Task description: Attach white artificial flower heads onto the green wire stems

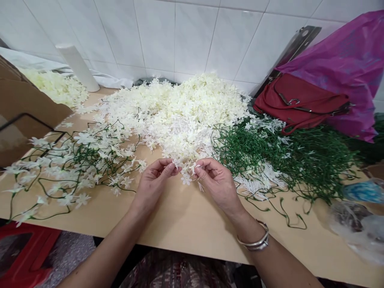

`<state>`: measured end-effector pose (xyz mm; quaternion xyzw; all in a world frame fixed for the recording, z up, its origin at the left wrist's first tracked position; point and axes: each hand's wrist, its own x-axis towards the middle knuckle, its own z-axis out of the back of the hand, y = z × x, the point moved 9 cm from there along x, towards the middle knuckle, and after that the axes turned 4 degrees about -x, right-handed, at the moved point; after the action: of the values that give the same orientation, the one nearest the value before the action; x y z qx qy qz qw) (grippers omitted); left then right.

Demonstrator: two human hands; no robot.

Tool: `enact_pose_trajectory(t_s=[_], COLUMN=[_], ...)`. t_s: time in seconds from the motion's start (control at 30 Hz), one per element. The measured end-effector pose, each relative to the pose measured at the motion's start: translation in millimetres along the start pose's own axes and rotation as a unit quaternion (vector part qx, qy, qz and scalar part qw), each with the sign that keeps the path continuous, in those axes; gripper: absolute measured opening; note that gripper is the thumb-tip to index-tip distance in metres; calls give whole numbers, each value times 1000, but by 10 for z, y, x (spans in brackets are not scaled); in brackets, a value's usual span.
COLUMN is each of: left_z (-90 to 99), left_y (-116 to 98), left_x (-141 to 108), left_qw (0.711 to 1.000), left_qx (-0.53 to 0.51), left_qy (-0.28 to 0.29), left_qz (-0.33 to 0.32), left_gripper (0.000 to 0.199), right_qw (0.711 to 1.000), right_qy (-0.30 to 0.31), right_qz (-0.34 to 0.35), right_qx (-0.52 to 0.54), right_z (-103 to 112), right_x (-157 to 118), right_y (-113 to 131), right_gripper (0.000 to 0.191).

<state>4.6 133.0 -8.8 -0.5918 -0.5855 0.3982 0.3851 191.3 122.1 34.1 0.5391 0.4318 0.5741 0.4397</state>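
My left hand [159,174] and my right hand [214,178] meet over the middle of the table, at the front edge of a large heap of white artificial flowers [186,108]. Thumb and fingers of each hand are pinched on small white artificial flowers [186,179], one cluster between the two hands. Green stems strung with white flowers [87,156] lie spread to the left of my left hand. Beyond my right hand is a tangled pile of bare green plastic stems [246,148], with white stamen-like pieces [258,184] below it.
A cardboard box [33,96] and a white roll [78,68] stand at the left. Against the tiled wall at right are a red handbag [300,100] and a purple plastic bag [345,68]. Clear plastic bags [360,228] sit on the right. A red stool [30,252] is below the table.
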Motion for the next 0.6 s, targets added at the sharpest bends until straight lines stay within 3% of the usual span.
enact_pose_trajectory(t_s=[0.17,0.27,0.4,0.5,0.6], left_z=[103,-20,-394,-739,-1049], left_y=[-306,-459,-482,-348,-181], left_x=[-90,-199,-285,-268,-205], left_qw=[968,917,847,809,758], left_qx=[172,303,423,470,531], left_qy=[-68,-57,32,134,199], left_qz=[-168,-255,-322,-327,-322], left_gripper=[29,27,19,16,13], right_qw=[991,982,967,950,936], right_qy=[-129,-181,-229,-270,-289], right_qz=[27,56,102,138,158], right_qx=[3,-9,-38,-79,-124], right_z=[332,485,594,662,700], right_x=[28,32,8,-27,-38], right_y=[69,132,236,322,370], right_gripper=[8,10,11,12,12])
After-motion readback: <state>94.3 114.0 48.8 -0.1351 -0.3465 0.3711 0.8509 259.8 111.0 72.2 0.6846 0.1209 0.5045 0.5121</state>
